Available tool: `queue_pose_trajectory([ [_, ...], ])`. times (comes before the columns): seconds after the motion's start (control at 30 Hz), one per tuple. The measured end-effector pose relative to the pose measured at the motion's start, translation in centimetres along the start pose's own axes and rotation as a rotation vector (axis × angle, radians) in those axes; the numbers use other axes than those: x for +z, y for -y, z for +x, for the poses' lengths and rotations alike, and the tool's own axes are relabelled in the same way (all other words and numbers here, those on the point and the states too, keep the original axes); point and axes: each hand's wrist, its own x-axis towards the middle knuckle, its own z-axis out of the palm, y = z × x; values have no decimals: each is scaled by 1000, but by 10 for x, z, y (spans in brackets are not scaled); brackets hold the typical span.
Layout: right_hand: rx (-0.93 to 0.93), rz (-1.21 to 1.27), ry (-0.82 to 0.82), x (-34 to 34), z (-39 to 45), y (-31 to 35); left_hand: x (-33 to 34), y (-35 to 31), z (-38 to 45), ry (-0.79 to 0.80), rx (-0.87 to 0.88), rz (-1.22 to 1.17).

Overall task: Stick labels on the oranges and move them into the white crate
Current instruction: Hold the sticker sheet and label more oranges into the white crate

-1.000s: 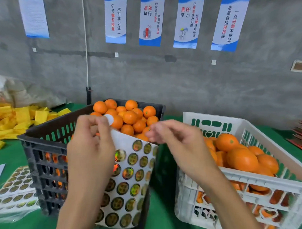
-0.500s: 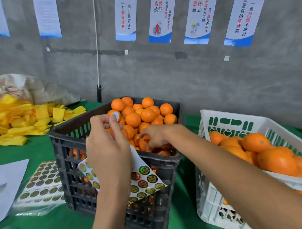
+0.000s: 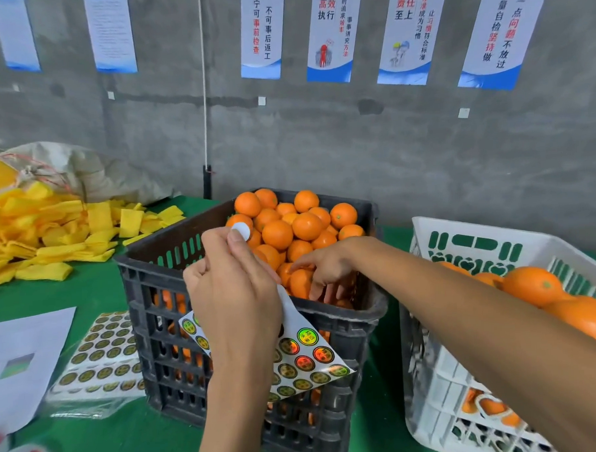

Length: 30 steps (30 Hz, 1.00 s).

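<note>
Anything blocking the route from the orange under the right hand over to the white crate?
Nothing visible. The right hand touches an orange in the black crate; only both crates' rims lie before the open-topped white crate.
</note>
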Motion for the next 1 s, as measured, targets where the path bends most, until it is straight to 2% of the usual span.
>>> queue_pose_trajectory([
  [0.13, -39, 80, -39, 2, -6, 5, -2, 0, 0, 20, 19, 12],
  [0.33, -81, 52, -105, 4, -14, 8, -4, -1, 2, 57, 74, -18],
  [0.4, -150, 12, -215, 3, -18, 8, -3, 0, 1, 40, 71, -67],
  [0.5, -309, -1, -556, 3, -37, 7, -2, -2, -3, -20, 106, -131],
  [0.6, -514, 229, -889, 18, -70, 11, -1, -6, -6, -52, 153, -161],
  [0.7, -686, 534, -1080, 50, -109, 13, 0, -14, -11, -58, 159, -152],
  [0.83, -846, 891, -1216, 103, -167, -10, 5, -42, -23, -7, 186, -190],
  [1.0, -874, 1039, -1303, 153, -205, -39, 6, -70, -41, 124, 229, -188],
])
